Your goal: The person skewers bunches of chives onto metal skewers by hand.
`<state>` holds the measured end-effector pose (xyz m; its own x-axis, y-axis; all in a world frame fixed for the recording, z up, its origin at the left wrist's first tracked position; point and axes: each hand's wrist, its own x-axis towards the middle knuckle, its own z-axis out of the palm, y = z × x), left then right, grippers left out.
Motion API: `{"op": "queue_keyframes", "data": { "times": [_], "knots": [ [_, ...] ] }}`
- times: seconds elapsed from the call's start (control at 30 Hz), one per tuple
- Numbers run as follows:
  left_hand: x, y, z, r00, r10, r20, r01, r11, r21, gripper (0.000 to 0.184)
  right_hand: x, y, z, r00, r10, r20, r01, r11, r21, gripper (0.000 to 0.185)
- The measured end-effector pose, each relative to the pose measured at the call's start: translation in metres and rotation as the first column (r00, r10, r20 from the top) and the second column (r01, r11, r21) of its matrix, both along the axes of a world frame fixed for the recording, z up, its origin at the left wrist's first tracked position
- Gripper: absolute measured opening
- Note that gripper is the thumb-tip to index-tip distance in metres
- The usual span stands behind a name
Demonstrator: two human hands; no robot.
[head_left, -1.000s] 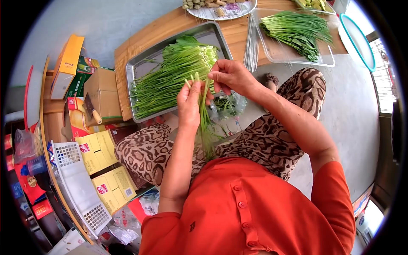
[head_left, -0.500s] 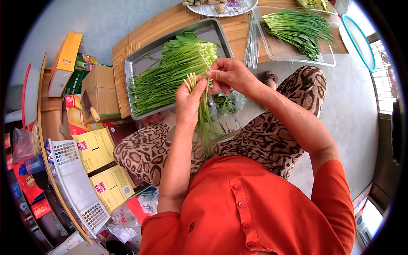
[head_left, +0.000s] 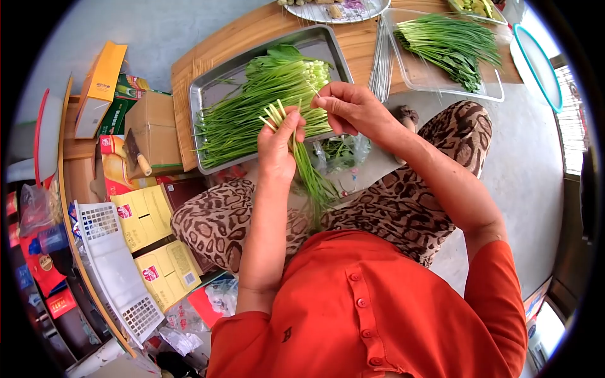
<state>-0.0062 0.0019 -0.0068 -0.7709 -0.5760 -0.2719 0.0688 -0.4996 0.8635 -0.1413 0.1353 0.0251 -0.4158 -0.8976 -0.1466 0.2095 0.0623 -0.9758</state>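
Observation:
My left hand point(head_left: 279, 143) is closed around a small bunch of garlic chives point(head_left: 311, 176). Their pale cut ends fan out above the fingers, and the green leaves trail toward my lap. A short distance to the right, my right hand point(head_left: 354, 112) pinches a thin skewer point(head_left: 316, 91); only a bit of its tip shows clearly, the rest being hidden or too fine to follow. Behind both hands, a metal tray point(head_left: 334, 45) holds a large heap of chives point(head_left: 252, 107), with pale stem ends to the right and a broad green leaf on top.
On the wooden table point(head_left: 246, 31) lie a bundle of thin skewers point(head_left: 380, 66), a clear plastic tray point(head_left: 413, 82) with more greens point(head_left: 450, 47), and a plate point(head_left: 365, 11) of food. Cardboard boxes point(head_left: 151, 129), a cleaver point(head_left: 138, 154) and a white basket point(head_left: 116, 264) stand at left.
My hands have moved apart, the right one to the right and the left slightly left. The chives' stem ends are spread wider and their leaves swing to the right.

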Motion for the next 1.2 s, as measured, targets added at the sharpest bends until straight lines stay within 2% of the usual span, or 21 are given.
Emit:
{"op": "queue_keyframes", "data": {
  "times": [0.17, 0.67, 1.2],
  "knots": [
    [0.004, -0.011, 0.003, 0.999, 0.03, -0.038, -0.028, 0.999, 0.042, 0.022, 0.011, 0.004, 0.003, 0.98, 0.195, -0.042, -0.193, 0.981, 0.034, 0.023],
    [0.007, -0.005, 0.008, 0.999, 0.033, -0.035, -0.03, 0.995, 0.09, 0.021, 0.014, 0.006, -0.003, 0.961, 0.213, -0.174, -0.215, 0.977, 0.008, 0.029],
    [0.007, -0.006, 0.006, 0.999, 0.033, -0.021, -0.03, 0.994, 0.107, 0.021, 0.015, 0.007, 0.0, 0.953, 0.242, -0.183, -0.236, 0.97, 0.055, 0.036]
  ]
}}
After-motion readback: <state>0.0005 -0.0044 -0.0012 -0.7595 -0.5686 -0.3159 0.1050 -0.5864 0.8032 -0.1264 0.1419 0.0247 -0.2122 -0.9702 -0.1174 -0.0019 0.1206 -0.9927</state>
